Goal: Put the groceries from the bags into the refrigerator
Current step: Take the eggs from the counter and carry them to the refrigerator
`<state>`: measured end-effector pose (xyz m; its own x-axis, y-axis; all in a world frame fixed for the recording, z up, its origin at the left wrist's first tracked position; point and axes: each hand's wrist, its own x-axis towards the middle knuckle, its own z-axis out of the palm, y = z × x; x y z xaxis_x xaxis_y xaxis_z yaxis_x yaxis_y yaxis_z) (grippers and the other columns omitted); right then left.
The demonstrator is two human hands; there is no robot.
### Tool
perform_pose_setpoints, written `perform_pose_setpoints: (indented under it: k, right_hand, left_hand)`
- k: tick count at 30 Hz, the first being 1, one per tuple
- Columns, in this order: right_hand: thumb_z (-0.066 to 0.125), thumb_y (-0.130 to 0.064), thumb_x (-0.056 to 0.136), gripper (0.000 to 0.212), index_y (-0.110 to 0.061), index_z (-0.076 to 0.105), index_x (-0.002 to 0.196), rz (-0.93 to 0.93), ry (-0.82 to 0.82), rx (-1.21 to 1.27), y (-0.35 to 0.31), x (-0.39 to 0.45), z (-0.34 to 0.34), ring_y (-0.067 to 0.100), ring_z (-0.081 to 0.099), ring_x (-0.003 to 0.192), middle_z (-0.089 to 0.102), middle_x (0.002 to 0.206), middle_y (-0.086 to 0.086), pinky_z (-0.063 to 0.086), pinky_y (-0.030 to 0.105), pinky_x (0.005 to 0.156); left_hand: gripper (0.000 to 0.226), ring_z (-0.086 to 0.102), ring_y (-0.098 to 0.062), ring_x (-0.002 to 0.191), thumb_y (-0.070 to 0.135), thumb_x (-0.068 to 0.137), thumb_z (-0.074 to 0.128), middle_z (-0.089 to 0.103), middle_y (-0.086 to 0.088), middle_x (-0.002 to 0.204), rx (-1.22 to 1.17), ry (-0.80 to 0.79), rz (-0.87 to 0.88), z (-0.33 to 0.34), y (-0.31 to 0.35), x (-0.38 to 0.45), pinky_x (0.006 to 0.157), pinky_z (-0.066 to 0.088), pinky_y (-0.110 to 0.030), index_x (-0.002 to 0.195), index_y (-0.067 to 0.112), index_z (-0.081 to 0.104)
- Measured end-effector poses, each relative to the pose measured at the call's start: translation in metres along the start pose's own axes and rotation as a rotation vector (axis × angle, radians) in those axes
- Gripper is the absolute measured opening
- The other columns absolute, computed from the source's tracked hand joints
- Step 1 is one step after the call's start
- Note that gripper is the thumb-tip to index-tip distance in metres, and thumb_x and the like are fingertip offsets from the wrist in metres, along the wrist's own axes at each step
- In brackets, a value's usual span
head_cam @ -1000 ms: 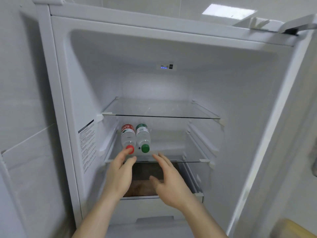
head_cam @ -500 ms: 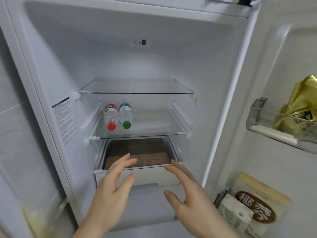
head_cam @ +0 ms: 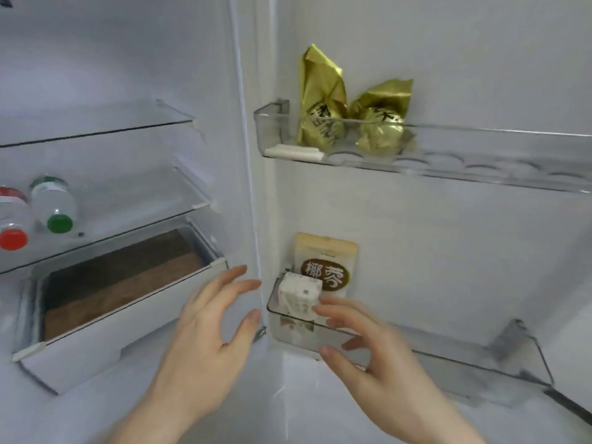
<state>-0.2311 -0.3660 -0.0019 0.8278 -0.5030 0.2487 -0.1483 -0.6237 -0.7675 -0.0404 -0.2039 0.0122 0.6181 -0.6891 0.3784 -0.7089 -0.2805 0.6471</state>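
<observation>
1. Two bottles at the left edge of the frame: one with a red cap [head_cam: 13,240], one with a green cap [head_cam: 59,223].
2. Two gold foil packets, upper middle: [head_cam: 321,100] and [head_cam: 382,120].
3. One beige pouch [head_cam: 325,251], lower middle.
4. One white carton [head_cam: 299,294] just in front of it.
5. Two hands: left hand [head_cam: 211,334], right hand [head_cam: 371,357].

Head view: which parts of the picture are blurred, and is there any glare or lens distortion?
In the head view, both the left hand and the right hand are smeared by motion blur; the lower door bin looks soft too; the gold bags stay fairly sharp; light is even, without strong glare; the wide lens bends the upper door bin.
</observation>
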Motion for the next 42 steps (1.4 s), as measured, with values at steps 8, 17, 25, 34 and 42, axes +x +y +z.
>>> perform_pose_setpoints:
  k: [8, 17, 25, 34, 42]
  right_hand:
    - [0.062, -0.042, 0.1, 0.038, -0.054, 0.053, 0.134, 0.35, 0.294, -0.193, 0.006, -0.109, -0.05, -0.007, 0.044, 0.134, 0.039, 0.147, -0.04, 0.045, 0.02, 0.102]
    - [0.06, -0.054, 0.097, 0.05, -0.053, 0.043, 0.144, 0.735, 0.519, -0.302, 0.001, -0.246, -0.101, -0.018, 0.029, 0.14, 0.022, 0.152, -0.045, 0.034, 0.02, 0.115]
    - [0.062, -0.054, 0.096, 0.057, -0.054, 0.037, 0.147, 0.921, 0.646, -0.297, 0.027, -0.355, -0.157, -0.011, 0.025, 0.146, 0.013, 0.16, -0.041, 0.028, 0.018, 0.116]
    - [0.063, -0.048, 0.097, 0.055, -0.053, 0.04, 0.147, 0.992, 0.755, -0.262, 0.071, -0.459, -0.258, -0.015, 0.03, 0.14, 0.014, 0.161, -0.039, 0.029, 0.016, 0.112]
    - [0.063, -0.051, 0.096, 0.054, -0.054, 0.041, 0.146, 1.063, 0.829, -0.275, 0.11, -0.522, -0.312, -0.008, 0.025, 0.148, 0.018, 0.159, -0.038, 0.024, 0.017, 0.115]
  left_hand:
    - [0.038, 0.049, -0.009, 0.132, 0.045, 0.083, 0.056, 0.055, 0.021, 0.14, -0.179, -0.239, 0.447, 0.058, 0.055, 0.013, 0.111, 0.035, -0.03, 0.117, 0.035, 0.07]
    - [0.036, 0.056, -0.009, 0.121, 0.045, 0.084, 0.054, 0.057, 0.022, 0.137, -0.362, -0.563, 0.769, 0.15, 0.161, -0.027, 0.103, 0.032, -0.011, 0.115, 0.035, 0.07]
    - [0.034, 0.032, 0.009, 0.138, 0.031, 0.093, 0.067, 0.04, 0.039, 0.141, -0.351, -0.747, 0.93, 0.244, 0.271, -0.074, 0.104, 0.033, -0.021, 0.122, 0.048, 0.061]
    - [0.034, 0.03, 0.007, 0.138, 0.039, 0.093, 0.061, 0.035, 0.04, 0.144, -0.361, -0.853, 0.992, 0.342, 0.396, -0.134, 0.105, 0.046, -0.033, 0.125, 0.051, 0.056]
    - [0.036, 0.03, 0.008, 0.137, 0.04, 0.095, 0.058, 0.033, 0.04, 0.145, -0.347, -0.951, 1.052, 0.415, 0.473, -0.162, 0.097, 0.053, -0.036, 0.127, 0.053, 0.052]
